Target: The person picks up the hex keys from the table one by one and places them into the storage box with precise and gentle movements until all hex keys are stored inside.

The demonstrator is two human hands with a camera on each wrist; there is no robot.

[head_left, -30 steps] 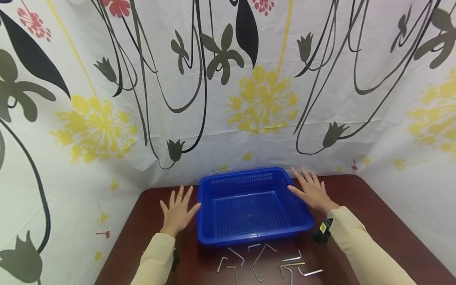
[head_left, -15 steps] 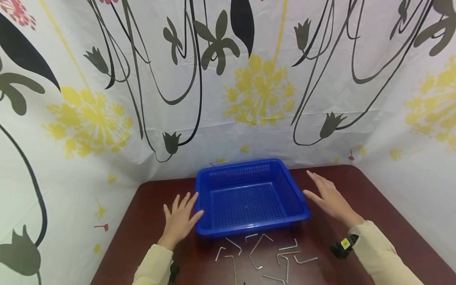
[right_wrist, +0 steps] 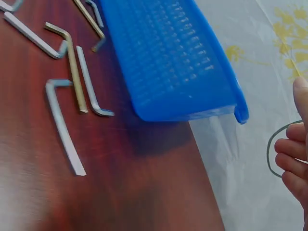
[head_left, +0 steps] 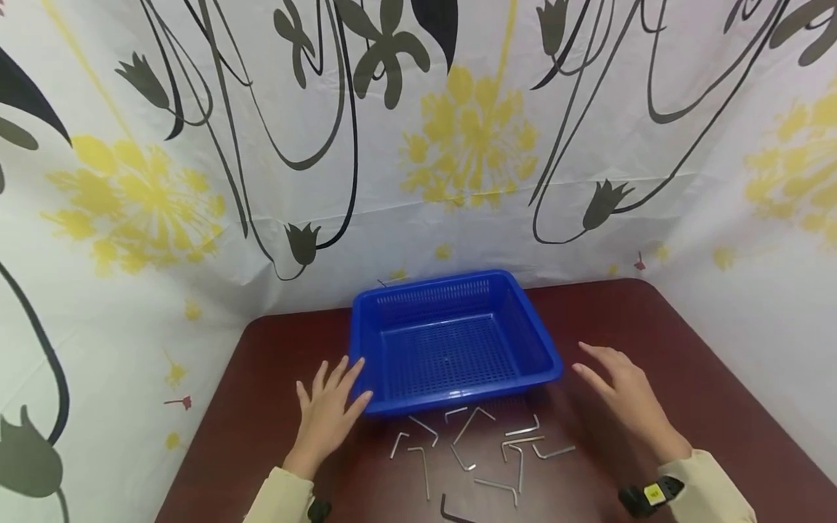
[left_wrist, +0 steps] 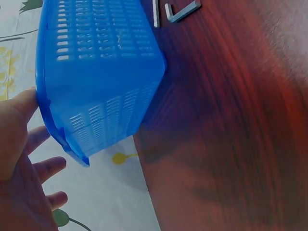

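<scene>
A blue plastic basket (head_left: 451,396) with perforated sides stands on the dark red table, nothing inside it. My left hand (head_left: 325,415) is at its left side, fingers spread and straight; in the left wrist view the thumb (left_wrist: 26,103) is right at the basket's rim. To the right of the basket my right hand (head_left: 631,399) hovers apart from it, holding nothing, fingers loosely bent. In front of the basket lie several L-shaped hex keys (head_left: 425,472), mostly silver. A brass-coloured hex key (right_wrist: 74,72) lies among silver ones in the right wrist view, and a black hex key (head_left: 451,512) lies nearest me.
The table (head_left: 261,407) has rounded far corners. A white cloth (head_left: 458,240) printed with flowers hangs behind it and along both sides, close to the basket's far edge. Dark devices (head_left: 647,495) are strapped at the wrists.
My right hand has moved away from the basket's right rim, out to the right and toward me. The left hand stays at the left rim. The view has tilted down, showing more hex keys.
</scene>
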